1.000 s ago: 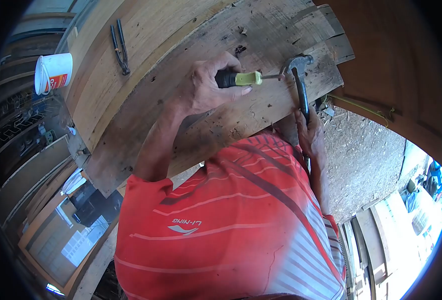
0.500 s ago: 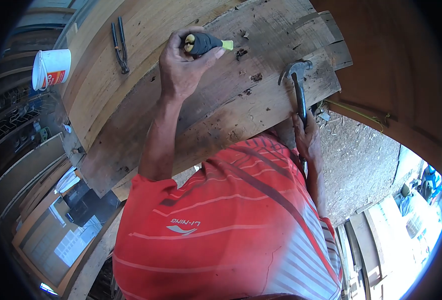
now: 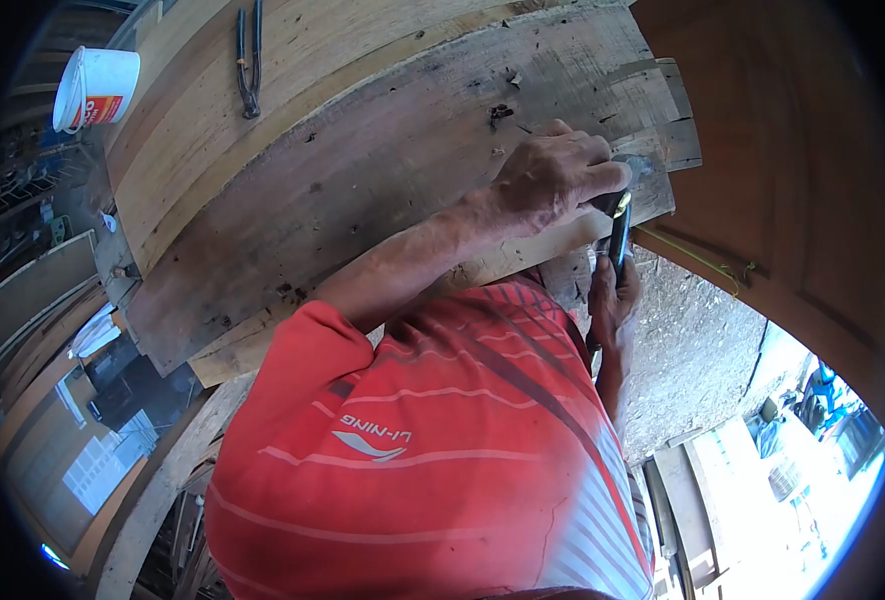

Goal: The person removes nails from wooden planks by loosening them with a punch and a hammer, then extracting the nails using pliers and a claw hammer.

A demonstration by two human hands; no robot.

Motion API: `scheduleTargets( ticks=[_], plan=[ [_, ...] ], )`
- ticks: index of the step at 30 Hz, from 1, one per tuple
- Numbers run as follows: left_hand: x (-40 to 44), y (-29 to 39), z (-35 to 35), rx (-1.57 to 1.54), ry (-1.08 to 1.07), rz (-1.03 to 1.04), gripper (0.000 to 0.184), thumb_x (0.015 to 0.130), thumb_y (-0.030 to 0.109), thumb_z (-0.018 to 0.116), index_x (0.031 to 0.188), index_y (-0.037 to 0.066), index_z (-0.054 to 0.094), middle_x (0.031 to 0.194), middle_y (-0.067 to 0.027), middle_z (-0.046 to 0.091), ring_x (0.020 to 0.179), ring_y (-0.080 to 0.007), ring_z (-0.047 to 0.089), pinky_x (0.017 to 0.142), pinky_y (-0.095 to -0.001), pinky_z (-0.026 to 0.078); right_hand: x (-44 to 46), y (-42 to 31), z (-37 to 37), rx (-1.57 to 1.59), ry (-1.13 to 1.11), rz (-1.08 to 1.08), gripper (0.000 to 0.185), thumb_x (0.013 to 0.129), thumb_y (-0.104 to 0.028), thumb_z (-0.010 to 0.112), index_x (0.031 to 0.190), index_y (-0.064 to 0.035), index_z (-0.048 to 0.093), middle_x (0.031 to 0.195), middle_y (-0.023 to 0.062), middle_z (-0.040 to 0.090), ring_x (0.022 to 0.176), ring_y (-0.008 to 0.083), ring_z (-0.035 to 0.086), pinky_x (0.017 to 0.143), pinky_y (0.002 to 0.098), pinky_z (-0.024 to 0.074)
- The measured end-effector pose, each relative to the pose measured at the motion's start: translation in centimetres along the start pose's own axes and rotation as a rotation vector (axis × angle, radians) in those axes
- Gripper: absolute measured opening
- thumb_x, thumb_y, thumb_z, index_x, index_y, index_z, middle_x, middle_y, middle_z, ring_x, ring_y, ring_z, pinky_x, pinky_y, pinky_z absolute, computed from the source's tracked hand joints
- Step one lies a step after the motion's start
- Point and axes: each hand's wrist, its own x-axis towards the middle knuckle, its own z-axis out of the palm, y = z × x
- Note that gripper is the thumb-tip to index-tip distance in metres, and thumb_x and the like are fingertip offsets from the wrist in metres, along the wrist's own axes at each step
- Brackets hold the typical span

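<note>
My left hand [image 3: 560,178] is closed around a hand tool with a black-taped handle [image 3: 607,203] and yellow showing at its butt. A thin dark tip pokes out past the knuckles, but its exact kind is hidden. The hand is over the right part of a worn wooden board [image 3: 382,160], close to the hammer. My right hand [image 3: 614,295] grips the dark handle of a claw hammer [image 3: 619,238] at the board's near edge. Its head is blurred and partly covered by my left hand.
Pincers [image 3: 249,75] lie on the paler planks at the far left. Beyond them stands a white bucket [image 3: 102,88] with a red label. A brown wooden panel [image 3: 762,150] rises at the right. Dark debris [image 3: 500,113] dots the board. Stacked boards [image 3: 692,510] sit at lower right.
My left hand has swung right and toward me with the taped tool, turning over so its back faces up, and is now beside the hammer. My right hand still holds the hammer.
</note>
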Motion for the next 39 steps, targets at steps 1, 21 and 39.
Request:
scheduleTargets(
  ticks=[1, 21, 39],
  plan=[
    [-0.1, -0.1, 0.2, 0.013, 0.017, -0.012, 0.053, 0.065, 0.013, 0.088, 0.111, 0.018, 0.060, 0.091, -0.0021, 0.062, 0.088, -0.0251, 0.070, 0.083, -0.0420, 0.052, -0.1, -0.3, -0.2, -0.027, 0.019, -0.012, 0.034, 0.106, -0.037, 0.060, 0.100, -0.0038, 0.060, 0.069, 0.0003, 0.051, 0.063, 0.0105, 0.047, 0.057, 0.0320, 0.0397],
    [-0.1, -0.6, 1.7, -0.019, 0.268, -0.284, 0.058, 0.068, 0.019, 0.092, 0.117, 0.016, 0.060, 0.101, -0.0025, 0.061, 0.097, -0.0253, 0.065, 0.086, -0.0457, 0.045, 1.2, -3.4, -2.3, 0.130, 0.095, -0.137, 0.031, 0.107, -0.038, 0.060, 0.099, -0.0076, 0.060, 0.060, -0.0038, 0.048, 0.043, 0.0034, 0.043, 0.038, 0.0214, 0.0317],
    [1.1, -1.4, 2.1, 0.008, 0.344, -0.406, 0.045, 0.079, 0.013, 0.083, 0.115, 0.014, 0.056, 0.095, -0.0087, 0.063, 0.084, -0.0323, 0.067, 0.076, -0.0490, 0.049, -0.1, -12.5, -0.9, 0.098, 0.094, -0.293, 0.036, 0.109, -0.041, 0.055, 0.101, -0.0051, 0.059, 0.061, -0.0014, 0.049, 0.045, 0.0044, 0.045, 0.039, 0.0207, 0.0324]
  ],
)
